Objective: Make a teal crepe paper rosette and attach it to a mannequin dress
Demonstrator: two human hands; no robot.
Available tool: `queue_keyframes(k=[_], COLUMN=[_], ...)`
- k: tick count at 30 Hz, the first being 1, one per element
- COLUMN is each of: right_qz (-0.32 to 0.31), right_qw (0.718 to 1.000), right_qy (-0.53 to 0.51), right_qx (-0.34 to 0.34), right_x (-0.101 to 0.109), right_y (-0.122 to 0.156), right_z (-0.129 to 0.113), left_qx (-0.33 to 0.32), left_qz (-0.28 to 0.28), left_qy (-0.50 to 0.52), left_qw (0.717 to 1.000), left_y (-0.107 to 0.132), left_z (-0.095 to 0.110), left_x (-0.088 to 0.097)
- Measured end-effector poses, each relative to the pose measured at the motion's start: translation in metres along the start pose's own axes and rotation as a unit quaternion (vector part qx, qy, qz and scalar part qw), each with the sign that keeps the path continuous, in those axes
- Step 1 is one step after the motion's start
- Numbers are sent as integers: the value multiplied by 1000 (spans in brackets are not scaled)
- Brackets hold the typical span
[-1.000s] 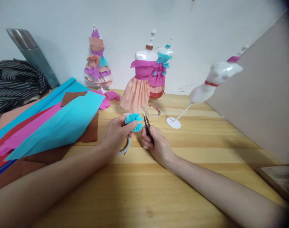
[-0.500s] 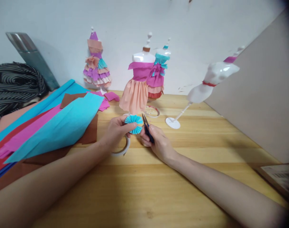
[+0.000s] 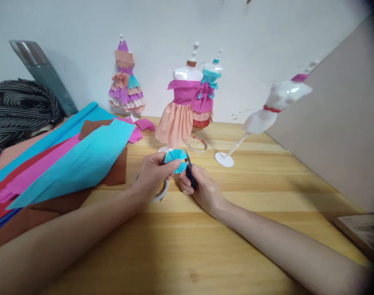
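Observation:
A round, pleated turquoise paper rosette (image 3: 174, 156) is pinched between the thumb and fingers of my left hand (image 3: 154, 170). My right hand (image 3: 205, 186) is closed around the dark handles of a small pair of scissors (image 3: 191, 177). The blades point up and away from me, right at the rosette's right edge, and one blade seems to overlap it. Whether they touch the paper is hard to make out. Under my left hand lies a roll of tape (image 3: 165, 190), partly covered by the hand.
Behind my hands stands a mini mannequin in a pink and peach paper dress (image 3: 176, 119). Two more dressed mannequins (image 3: 125, 86) (image 3: 205, 90) stand by the wall; a bare white one (image 3: 260, 119) leans at right. Coloured paper sheets (image 3: 76, 164) lie left, near striped cloth (image 3: 21, 102).
The rosette and my left hand have shifted slightly right, closer to the scissors. The scissor blades have come together more and now meet the rosette's right edge.

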State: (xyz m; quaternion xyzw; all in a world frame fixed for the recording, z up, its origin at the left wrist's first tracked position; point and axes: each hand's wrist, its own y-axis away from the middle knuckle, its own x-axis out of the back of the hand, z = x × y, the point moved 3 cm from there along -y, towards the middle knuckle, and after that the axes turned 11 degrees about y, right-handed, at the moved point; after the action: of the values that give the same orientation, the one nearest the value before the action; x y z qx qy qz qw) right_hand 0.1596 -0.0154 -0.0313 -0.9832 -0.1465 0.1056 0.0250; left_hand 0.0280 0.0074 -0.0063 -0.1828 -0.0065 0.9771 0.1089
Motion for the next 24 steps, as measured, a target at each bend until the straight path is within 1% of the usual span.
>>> queue_keyframes(k=[5,10,20,24], right_qz=[-1,-1,-16,-13], right_qw=[1000,1000,1000,1000], right_qy=[0,-2,-5,-10], right_qx=[-1,-2,-11,-13], right_x=[1,1,1,1], right_y=[0,0,0,1], right_z=[1,3,3,3], left_qx=[-1,5,-1,-4], left_qz=[30,34,37,35], left_qy=[-5,-16,-31,-32], left_qw=[1000,999,999,999], left_y=[3,3,3,3], left_z=[1,1,2,3], left_x=[-1,-2,-1,-2])
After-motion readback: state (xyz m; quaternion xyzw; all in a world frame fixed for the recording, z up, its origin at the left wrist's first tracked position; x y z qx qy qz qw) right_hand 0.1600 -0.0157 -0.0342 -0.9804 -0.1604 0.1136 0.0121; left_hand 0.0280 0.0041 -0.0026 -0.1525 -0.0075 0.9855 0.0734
